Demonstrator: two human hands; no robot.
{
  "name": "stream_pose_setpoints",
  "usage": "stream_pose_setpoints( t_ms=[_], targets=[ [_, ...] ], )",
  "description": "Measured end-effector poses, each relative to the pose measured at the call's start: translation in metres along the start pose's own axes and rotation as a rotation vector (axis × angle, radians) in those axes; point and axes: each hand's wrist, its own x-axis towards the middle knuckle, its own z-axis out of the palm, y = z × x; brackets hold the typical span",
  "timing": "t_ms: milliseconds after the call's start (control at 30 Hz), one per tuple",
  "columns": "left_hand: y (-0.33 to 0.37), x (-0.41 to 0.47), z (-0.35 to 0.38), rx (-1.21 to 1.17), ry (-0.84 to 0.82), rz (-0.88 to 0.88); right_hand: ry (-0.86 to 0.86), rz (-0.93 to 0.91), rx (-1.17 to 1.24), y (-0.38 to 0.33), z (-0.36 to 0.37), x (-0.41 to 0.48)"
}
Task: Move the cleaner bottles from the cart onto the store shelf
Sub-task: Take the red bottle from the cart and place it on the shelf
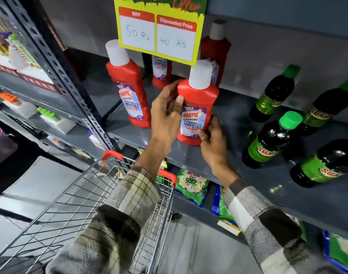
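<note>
A red cleaner bottle (pixel 198 101) with a white cap stands upright near the front edge of the grey shelf (pixel 238 155). My left hand (pixel 165 113) wraps its left side and my right hand (pixel 213 139) holds its lower right corner. Three more red cleaner bottles stand on the same shelf: one at the left (pixel 127 88), one behind the price sign (pixel 161 72), one at the back (pixel 216 48). The wire cart (pixel 74 204) with red corners sits below my left arm; what shows of its basket holds no bottles.
Several dark bottles with green caps (pixel 272 139) crowd the shelf's right part. A yellow price sign (pixel 159 30) hangs above the red bottles. Green detergent packets (pixel 191 184) lie on the lower shelf. A slotted steel upright (pixel 56 64) separates the left shelving.
</note>
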Motion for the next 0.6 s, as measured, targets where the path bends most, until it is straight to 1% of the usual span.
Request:
stream_pose_setpoints(
  t_ms=[133,200,267,367,433,467,500,533,600],
  targets=[
    [-0.009,0.002,-0.003,0.017,-0.014,0.023,-0.008,-0.001,0.100,0.006,0.001,0.000],
    [-0.019,-0.004,-0.008,0.031,0.036,0.008,-0.044,0.028,0.133,0.012,0.001,-0.001],
    [-0.033,-0.012,-0.013,0.081,0.188,-0.013,-0.070,0.063,0.139,0.017,0.004,-0.002],
    [-0.054,-0.018,-0.025,0.137,0.489,-0.026,-0.025,0.103,0.184,0.022,0.012,0.000],
    [-0.068,-0.011,-0.039,0.235,0.623,-0.036,0.020,0.100,0.155,0.026,0.016,0.001],
    [-0.077,-0.005,-0.047,0.316,0.655,-0.058,0.037,0.094,0.130,0.028,0.016,0.001],
    [-0.085,0.001,-0.055,0.377,0.649,-0.088,0.050,0.093,0.107,0.029,0.016,0.000],
    [-0.093,0.005,-0.062,0.408,0.609,-0.125,0.056,0.088,0.089,0.031,0.015,-0.001],
    [-0.107,0.014,-0.075,0.448,0.490,-0.215,0.056,0.066,0.064,0.032,0.014,-0.004]
  ],
)
